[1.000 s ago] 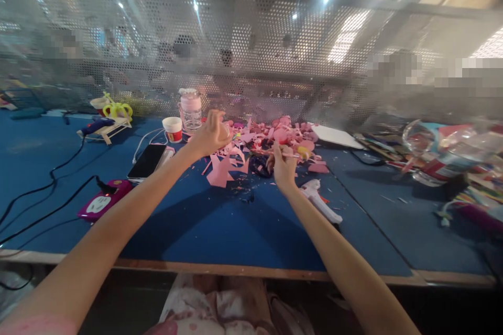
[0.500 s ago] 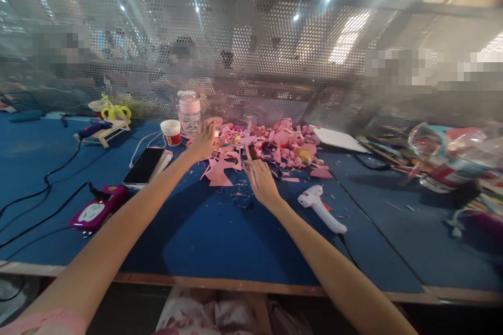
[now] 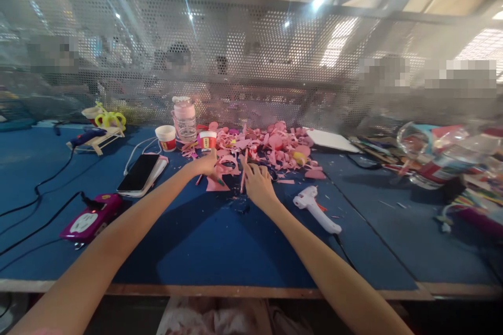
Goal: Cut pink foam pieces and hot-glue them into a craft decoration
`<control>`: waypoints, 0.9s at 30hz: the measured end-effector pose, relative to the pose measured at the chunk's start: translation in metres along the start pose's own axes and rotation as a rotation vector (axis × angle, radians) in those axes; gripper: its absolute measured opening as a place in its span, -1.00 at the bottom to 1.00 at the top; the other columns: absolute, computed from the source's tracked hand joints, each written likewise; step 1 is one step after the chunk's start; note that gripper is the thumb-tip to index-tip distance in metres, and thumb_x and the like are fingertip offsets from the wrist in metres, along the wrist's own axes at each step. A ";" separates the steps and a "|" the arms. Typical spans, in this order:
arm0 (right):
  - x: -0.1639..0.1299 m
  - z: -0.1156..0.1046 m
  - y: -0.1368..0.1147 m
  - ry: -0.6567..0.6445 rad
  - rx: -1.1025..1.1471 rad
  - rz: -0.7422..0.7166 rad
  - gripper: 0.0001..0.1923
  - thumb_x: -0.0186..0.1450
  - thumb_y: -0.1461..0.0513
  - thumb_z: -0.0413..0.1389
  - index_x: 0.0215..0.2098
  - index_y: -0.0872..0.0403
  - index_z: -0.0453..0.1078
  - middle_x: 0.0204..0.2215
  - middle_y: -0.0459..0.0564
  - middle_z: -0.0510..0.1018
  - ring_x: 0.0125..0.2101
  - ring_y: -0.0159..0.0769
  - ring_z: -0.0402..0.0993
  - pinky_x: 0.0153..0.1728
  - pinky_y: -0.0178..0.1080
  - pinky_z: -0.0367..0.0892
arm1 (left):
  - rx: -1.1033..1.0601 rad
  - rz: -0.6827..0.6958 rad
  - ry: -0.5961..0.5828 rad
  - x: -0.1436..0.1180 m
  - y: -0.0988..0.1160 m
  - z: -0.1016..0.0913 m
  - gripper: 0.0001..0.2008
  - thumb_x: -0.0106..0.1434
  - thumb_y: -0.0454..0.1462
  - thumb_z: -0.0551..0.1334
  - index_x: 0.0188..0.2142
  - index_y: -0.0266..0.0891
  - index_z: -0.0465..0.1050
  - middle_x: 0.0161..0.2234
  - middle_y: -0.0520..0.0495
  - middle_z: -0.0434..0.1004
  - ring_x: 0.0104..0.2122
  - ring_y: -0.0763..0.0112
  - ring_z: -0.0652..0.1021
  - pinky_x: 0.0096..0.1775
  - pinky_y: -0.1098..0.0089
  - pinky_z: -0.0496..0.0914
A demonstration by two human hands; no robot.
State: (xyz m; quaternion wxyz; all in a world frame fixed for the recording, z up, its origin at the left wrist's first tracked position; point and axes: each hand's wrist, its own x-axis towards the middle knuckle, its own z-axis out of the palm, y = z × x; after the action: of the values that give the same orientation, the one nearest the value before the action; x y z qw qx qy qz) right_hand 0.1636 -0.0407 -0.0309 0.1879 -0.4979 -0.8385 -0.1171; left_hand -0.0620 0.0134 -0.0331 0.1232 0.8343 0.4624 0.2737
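Note:
My left hand (image 3: 209,164) is low over the near left side of the pink paper scraps (image 3: 275,141), fingers pointing down and partly hidden. A slim green-tipped thing (image 3: 220,182) juts from under its fingers above a flat pink paper piece (image 3: 213,187); its kind is unclear. My right hand (image 3: 258,182) has its fingers closed along a thin pink stick (image 3: 242,175), nearly upright in view. Just behind my left hand stands a red and white paper cup (image 3: 207,140). Dark scissor-like handles (image 3: 271,171) show partly behind my right hand.
A white glue gun (image 3: 317,209) lies right of my right hand, its cord running toward the table edge. Left are a phone (image 3: 139,172), a purple power strip (image 3: 92,217), another cup (image 3: 165,138) and a bottle (image 3: 184,118). A perforated screen (image 3: 251,63) closes the back.
My left hand has come down and nearer to me, baring the paper cup behind it. The green-tipped thing has swung to point downward. The pink stick in my right hand stands more upright.

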 end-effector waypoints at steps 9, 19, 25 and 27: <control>0.012 -0.017 0.029 -0.065 0.028 0.396 -0.44 0.14 0.20 0.00 0.02 0.43 0.09 -0.15 0.41 0.29 -0.09 0.11 0.18 -0.18 -0.04 0.15 | -0.081 0.039 -0.144 0.011 0.035 -0.052 -0.36 0.05 -0.15 0.19 0.09 -0.31 0.05 -0.39 -0.08 0.46 -0.45 0.37 0.48 -0.38 0.41 0.32; 0.034 -0.008 0.066 -0.235 0.128 0.372 -0.76 0.10 0.20 0.01 -0.33 0.21 0.33 -0.42 0.17 0.49 -0.34 -0.13 0.43 -0.41 -0.28 0.23 | -0.402 0.119 0.079 0.009 0.065 -0.082 -0.60 0.05 -0.26 0.20 -0.07 -0.17 0.33 -0.05 -0.15 0.37 -0.18 0.31 0.47 -0.25 0.30 0.41; 0.030 -0.007 0.047 -0.201 0.135 0.359 -0.52 -0.01 0.10 0.13 -0.22 0.28 0.26 -0.29 0.23 0.46 -0.27 -0.10 0.41 -0.36 -0.28 0.24 | -0.470 0.159 0.178 0.006 0.080 -0.085 -0.50 -0.03 -0.26 0.28 -0.05 -0.20 0.27 0.00 -0.20 0.31 -0.16 0.22 0.47 -0.30 0.29 0.46; 0.029 -0.008 0.044 -0.209 0.156 0.369 -0.54 -0.03 0.11 0.14 -0.25 0.26 0.26 -0.37 0.17 0.48 -0.34 -0.13 0.43 -0.40 -0.28 0.23 | -0.501 0.134 0.163 0.006 0.081 -0.088 -0.42 -0.05 -0.27 0.31 -0.01 -0.20 0.22 0.03 -0.22 0.27 -0.24 0.25 0.50 -0.34 0.29 0.47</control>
State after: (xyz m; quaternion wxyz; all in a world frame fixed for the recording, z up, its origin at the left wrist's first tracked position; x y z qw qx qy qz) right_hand 0.1908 0.0003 -0.0106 0.1559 -0.6364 -0.7545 0.0367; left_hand -0.0524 -0.0298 0.0780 0.2701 0.7817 0.3324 0.4533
